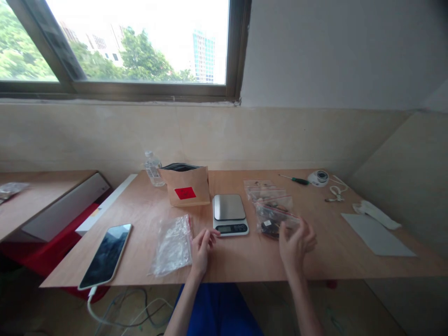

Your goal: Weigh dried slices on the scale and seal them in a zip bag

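My left hand (203, 247) rests at the front left corner of a kitchen scale (229, 207), its fingers loosely bent and holding nothing. The scale has a steel plate and a dark display strip, with nothing on the plate. Beside that hand lies a pile of clear zip bags (173, 247) with red seals. My right hand (297, 240) is closed at the right edge of a clear zip bag (271, 224) that contains dark items; its fingertips are partly hidden. Behind this one, several more filled zip bags (269, 193) overlap in a row.
A brown paper pouch (185, 186) with a red label stands open behind the scale, near a plastic bottle (153, 170). A phone (106, 256) with a cable lies left. To the right are a screwdriver (299, 181), a dome camera (318, 178) and a white sheet (378, 235).
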The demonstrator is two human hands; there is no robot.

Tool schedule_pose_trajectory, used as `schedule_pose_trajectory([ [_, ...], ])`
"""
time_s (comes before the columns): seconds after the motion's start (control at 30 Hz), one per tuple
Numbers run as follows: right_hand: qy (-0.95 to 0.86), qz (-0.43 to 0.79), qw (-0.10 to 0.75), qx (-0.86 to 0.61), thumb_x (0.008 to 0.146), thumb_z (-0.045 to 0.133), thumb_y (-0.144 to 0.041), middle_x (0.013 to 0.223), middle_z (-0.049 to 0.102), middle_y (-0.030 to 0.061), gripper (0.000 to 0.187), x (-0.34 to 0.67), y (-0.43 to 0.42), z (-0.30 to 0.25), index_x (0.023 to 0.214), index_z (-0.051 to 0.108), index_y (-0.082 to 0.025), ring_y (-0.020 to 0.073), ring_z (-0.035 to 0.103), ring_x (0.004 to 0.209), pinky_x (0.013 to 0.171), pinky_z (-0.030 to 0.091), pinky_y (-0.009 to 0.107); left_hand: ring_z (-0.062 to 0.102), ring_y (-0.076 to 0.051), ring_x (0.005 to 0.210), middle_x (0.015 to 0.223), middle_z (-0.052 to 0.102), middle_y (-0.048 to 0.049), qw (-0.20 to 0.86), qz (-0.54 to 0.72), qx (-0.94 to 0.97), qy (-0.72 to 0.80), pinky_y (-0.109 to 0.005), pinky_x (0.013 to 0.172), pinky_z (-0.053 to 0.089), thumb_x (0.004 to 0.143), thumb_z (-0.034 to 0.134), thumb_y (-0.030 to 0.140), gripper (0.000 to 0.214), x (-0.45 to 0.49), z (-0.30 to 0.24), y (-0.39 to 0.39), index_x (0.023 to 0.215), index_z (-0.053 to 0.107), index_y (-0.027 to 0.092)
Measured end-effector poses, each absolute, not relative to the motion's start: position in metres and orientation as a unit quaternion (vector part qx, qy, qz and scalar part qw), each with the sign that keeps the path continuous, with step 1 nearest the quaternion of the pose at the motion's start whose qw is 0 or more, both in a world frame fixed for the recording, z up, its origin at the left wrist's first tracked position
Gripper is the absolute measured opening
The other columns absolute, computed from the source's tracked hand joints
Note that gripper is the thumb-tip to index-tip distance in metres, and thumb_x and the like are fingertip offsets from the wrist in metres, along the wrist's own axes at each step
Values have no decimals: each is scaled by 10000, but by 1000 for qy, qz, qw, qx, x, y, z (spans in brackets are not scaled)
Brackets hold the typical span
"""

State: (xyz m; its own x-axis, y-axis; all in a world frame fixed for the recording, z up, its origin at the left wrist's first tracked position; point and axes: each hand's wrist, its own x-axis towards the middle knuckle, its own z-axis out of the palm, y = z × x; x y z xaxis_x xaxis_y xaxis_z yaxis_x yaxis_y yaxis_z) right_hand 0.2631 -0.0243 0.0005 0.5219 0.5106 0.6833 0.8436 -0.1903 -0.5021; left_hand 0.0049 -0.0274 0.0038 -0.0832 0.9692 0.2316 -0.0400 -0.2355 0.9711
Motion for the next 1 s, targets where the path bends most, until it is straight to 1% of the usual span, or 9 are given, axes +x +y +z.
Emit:
schedule_pose_trajectory([
  [0.17,-553,-91,334,-757,875,344,-531,1426,286,188,588,248,-23,-24,1360,394,-201,381,314,1281,956,325,566,569,-188,988,1101,606,-75,191,620,581,492,-299,792,463,876,488,323,235,-3,50,-5,1042,609,209],
  [0.27,-604,-19,264,-751,891,276,-530,1465,251,140,568,265,-5,-38,1384,356,-258,365,205,1351,999,277,587,499,-204,1147,1197,577,-90,23,637,583,504,-358,957,384,878,489,312,274,-16,90,21,1114,579,206],
  [0.4,-640,53,208,-738,889,301,-534,1503,208,122,579,288,26,-36,1415,299,-290,345,159,1380,1020,258,584,464,-193,1205,1273,552,-83,-72,610,552,564,-363,1041,282,900,443,351,313,-38,131,61,1152,569,215],
  [0.57,-626,63,187,-755,885,383,-478,1494,228,163,540,279,45,-14,1379,382,-260,395,190,1363,981,240,667,373,-271,1290,1295,549,-92,-67,523,553,645,-463,1077,161,861,488,389,310,-62,143,96,1093,610,223],
  [0.63,-651,33,229,-723,897,386,-431,1488,223,186,513,255,40,1,1352,425,-197,380,166,1373,1016,229,636,344,-297,1304,1242,590,-81,-55,498,568,653,-523,1068,111,837,527,376,277,-67,144,96,1056,621,235],
  [0.7,-715,40,284,-638,910,380,-419,1490,212,168,511,222,28,24,1368,396,-193,323,170,1386,1057,263,548,367,-304,1283,1173,625,-75,-55,481,578,657,-550,1056,94,809,565,347,279,-69,147,85,1062,608,238],
  [0.8,-810,77,311,-491,938,353,-396,1508,183,103,508,169,5,69,1420,271,-261,228,197,1391,1076,313,447,481,-291,1173,1085,650,-78,-53,454,591,664,-553,1043,126,775,604,330,302,-71,153,59,1056,589,219],
  [0.87,-846,69,314,-425,945,349,-368,1509,195,80,517,138,-5,95,1436,214,-277,205,182,1396,1091,304,441,542,-272,1099,1054,665,-65,-43,443,604,661,-541,1032,168,765,614,324,306,-75,156,42,1053,584,222],
  [1.0,-882,-7,307,-358,943,357,-277,1483,284,88,522,94,-8,113,1438,221,-179,207,159,1401,1128,261,419,643,-207,878,932,705,-24,25,441,630,639,-414,942,357,779,582,323,268,-91,155,22,1032,613,241],
])
